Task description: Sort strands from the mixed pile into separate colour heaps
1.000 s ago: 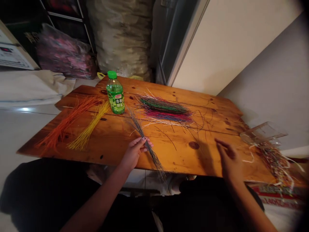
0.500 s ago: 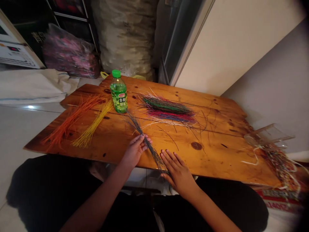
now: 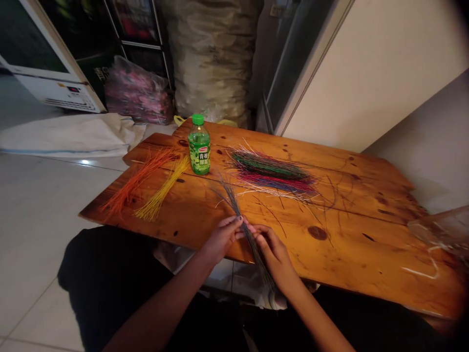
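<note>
A bundle of thin dark grey strands (image 3: 231, 196) slants over the front edge of the wooden table (image 3: 205, 222). My left hand (image 3: 224, 237) is closed around its middle, thumb on top. My right hand (image 3: 273, 249) is beside the lower half, its fingers curled at the strands close to my left fingertips; whether they grip any is hard to tell. The bundle's upper end fans out toward the green-capped bottle (image 3: 200, 151). Behind my right hand lies a pile of green, red, blue and white strands (image 3: 274, 171).
Orange strands (image 3: 141, 178) and yellow strands (image 3: 164, 188) lie on the table's left part. Loose dark strands are scattered right of centre. A clear plastic container (image 3: 439, 227) stands at the right end. Filled sacks (image 3: 212, 58) stand behind the table.
My right hand has moved from flat and spread beside the bundle's lower end up to my left fingers, and its fingers have curled. The view has shifted left.
</note>
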Demonstrator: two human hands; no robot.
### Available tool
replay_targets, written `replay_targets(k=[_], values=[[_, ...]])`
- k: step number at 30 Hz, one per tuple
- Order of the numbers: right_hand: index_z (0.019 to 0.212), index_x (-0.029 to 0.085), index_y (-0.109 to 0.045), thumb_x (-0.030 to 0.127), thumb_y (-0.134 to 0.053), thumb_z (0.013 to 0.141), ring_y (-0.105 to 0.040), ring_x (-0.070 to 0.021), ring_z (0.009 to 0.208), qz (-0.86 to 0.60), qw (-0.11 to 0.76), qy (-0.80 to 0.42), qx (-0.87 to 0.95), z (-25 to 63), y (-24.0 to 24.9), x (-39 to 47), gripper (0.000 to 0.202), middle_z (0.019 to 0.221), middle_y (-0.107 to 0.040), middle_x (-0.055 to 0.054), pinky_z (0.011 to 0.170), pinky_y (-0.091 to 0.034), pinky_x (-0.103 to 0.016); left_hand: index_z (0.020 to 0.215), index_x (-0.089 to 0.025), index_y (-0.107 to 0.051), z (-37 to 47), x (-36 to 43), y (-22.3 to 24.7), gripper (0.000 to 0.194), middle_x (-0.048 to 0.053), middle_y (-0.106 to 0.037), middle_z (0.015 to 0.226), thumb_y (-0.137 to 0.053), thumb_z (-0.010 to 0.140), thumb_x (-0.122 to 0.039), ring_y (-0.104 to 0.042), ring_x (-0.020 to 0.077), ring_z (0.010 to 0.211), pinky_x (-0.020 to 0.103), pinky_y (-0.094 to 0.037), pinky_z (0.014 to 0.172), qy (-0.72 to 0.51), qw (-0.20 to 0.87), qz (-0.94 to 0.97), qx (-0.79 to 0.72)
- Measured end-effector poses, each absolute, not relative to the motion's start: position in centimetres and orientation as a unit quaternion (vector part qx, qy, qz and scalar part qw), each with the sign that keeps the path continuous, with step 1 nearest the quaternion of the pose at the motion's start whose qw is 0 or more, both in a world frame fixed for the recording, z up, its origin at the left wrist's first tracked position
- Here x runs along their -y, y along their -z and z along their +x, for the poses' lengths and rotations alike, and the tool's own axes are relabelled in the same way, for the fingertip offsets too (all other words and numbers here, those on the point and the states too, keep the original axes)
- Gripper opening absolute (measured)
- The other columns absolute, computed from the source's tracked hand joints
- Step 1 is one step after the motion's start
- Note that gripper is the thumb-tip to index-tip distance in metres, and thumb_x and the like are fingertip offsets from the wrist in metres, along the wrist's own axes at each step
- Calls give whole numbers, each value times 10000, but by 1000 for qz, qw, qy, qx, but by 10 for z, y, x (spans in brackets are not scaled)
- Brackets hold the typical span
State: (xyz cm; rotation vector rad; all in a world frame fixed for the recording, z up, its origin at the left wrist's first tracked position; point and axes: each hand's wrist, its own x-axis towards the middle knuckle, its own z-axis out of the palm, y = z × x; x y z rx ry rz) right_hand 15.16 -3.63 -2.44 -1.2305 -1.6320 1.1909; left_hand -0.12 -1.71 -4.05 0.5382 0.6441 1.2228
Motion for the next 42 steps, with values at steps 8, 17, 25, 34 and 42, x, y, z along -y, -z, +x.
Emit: replay_targets(k=[8, 17, 25, 34, 42], values=[[993, 203, -567, 579, -495, 767, -544, -149, 554, -457, 341, -648, 505, 142, 26, 50, 444, 653, -580, -8, 598, -467, -304, 733, -140, -533, 9, 31, 41, 306, -40, -450, 439, -559, 751, -445, -443, 97, 359, 206, -344, 401, -428, 770, 348, -322], [703, 193, -410, 590, -533, 732, -224, -24, 343, -419, 358, -733, 398, 134, 34, 55, 416, 482, -308, 101, 319, -178, -160, 723, -127, -567, 18, 35, 35, 348, 15, -551, 646, -607, 705, -472, -488, 101, 585, 211, -371, 584, -461, 727, 352, -368], [656, 194, -381, 587, -559, 716, -181, -6, 311, -353, 347, -805, 328, 123, 44, 61, 436, 460, -291, 115, 299, -143, -150, 660, -173, -426, 30, 47, 25, 363, -26, -455, 533, -476, 799, -504, -464, 107, 555, 254, -404, 653, -578, 663, 305, -364], [675, 186, -395, 583, -527, 747, -212, -10, 349, -328, 271, -835, 349, 120, 33, 70, 424, 500, -290, 103, 323, -126, -155, 655, -180, -365, 15, 38, 10, 390, -94, -279, 468, -556, 739, -510, -245, 40, 378, 187, -308, 438, -672, 607, 180, -384], [638, 189, -374, 566, -488, 778, -228, -19, 336, -345, 237, -823, 385, 117, 36, 71, 418, 484, -273, 102, 319, -141, -170, 667, -164, -379, -4, 23, 9, 274, -96, -253, 485, -576, 748, -335, -200, 25, 379, 161, -200, 385, -729, 556, 113, -383]])
